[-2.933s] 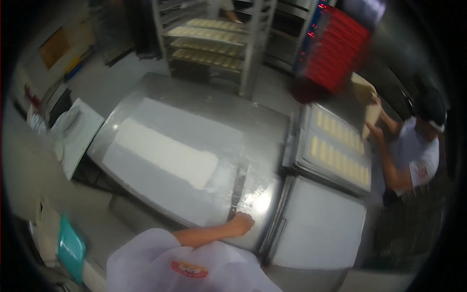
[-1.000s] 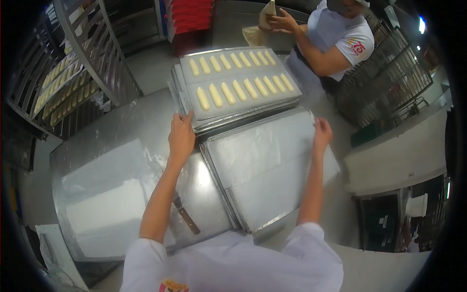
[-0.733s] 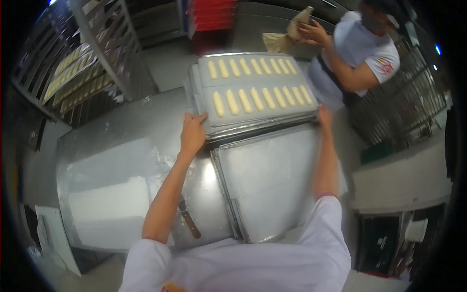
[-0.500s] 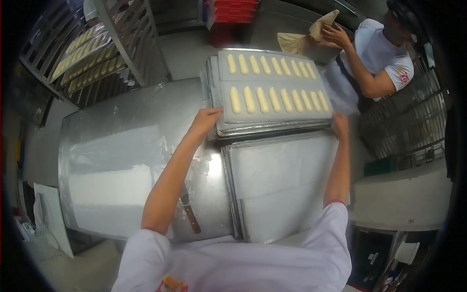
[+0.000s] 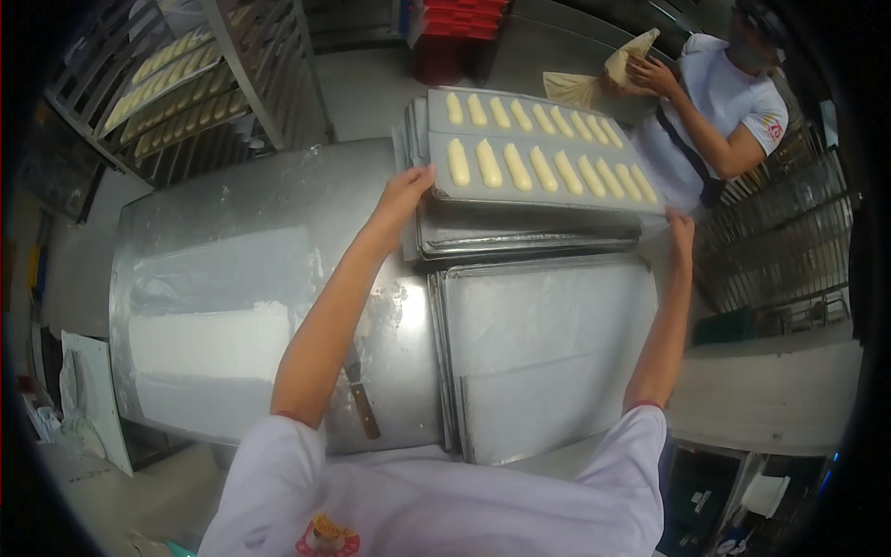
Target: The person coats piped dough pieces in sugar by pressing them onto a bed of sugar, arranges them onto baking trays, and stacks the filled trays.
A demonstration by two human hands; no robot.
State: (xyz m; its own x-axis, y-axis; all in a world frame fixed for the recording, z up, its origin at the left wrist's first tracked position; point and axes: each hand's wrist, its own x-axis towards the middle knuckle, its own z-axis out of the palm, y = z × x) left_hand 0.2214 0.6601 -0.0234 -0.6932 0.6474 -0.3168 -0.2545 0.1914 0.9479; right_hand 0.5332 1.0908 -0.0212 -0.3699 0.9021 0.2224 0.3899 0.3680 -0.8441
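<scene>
We list: spatula (image 5: 365, 408) on table (image 5: 251, 186), left of lined trays (image 5: 548, 353); dough tray (image 5: 438, 158) behind these; rack (image 5: 240, 70) behind table, left.

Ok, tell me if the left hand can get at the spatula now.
Probably not: the left hand holds the tray. Nothing lies on the spatula, though, so a free hand likely could.

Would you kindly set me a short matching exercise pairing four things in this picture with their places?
1. Left hand
2. Spatula
3. Pale strips
4. Beige bag

A. held by a co-worker
B. at the near left corner of a tray
C. lying on the steel table
D. in two rows on that tray

Pairs: 1-B, 2-C, 3-D, 4-A
</scene>
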